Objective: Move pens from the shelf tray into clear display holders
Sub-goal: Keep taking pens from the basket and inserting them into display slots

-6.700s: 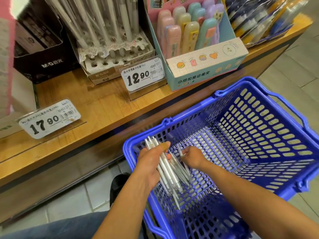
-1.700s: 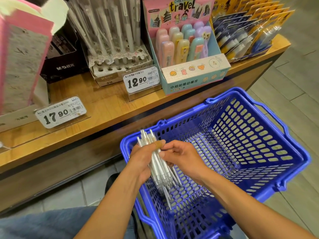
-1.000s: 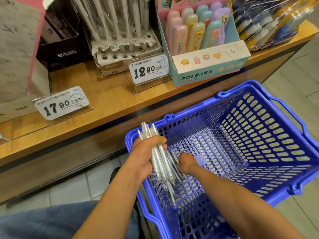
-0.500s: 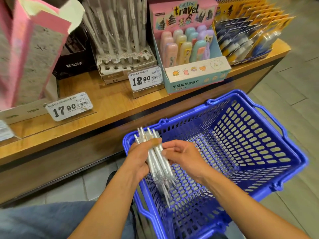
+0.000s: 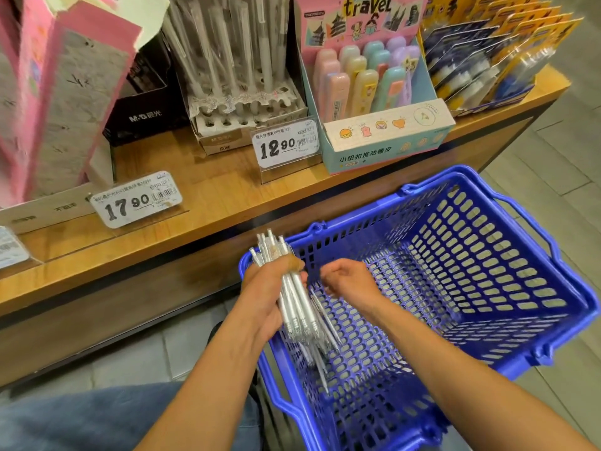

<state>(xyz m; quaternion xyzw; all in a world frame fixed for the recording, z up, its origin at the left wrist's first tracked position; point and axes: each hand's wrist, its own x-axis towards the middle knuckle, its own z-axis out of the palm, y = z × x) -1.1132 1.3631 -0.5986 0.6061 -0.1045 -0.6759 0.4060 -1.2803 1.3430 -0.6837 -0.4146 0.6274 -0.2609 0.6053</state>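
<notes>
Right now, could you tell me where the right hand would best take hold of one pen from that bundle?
Probably at a top end, from above: the bundle of pens fans apart above the left hand, while the middles are clamped. The right hand is beside it.

A wooden shelf [image 5: 208, 203] runs beyond the left hand [image 5: 266, 297]. Straight ahead of that hand stands a 12.90 price tag [image 5: 285, 145], with a pen display box [image 5: 240, 92] just behind it. Farther toward the right hand [image 5: 349, 278] side sits a pastel eraser display [image 5: 380, 138], then yellow carded packs [image 5: 494, 56]. Out past the left hand's outer side stand a 17.90 price tag [image 5: 136, 200], a black box [image 5: 143, 115] and a pink box [image 5: 61, 102].
</notes>
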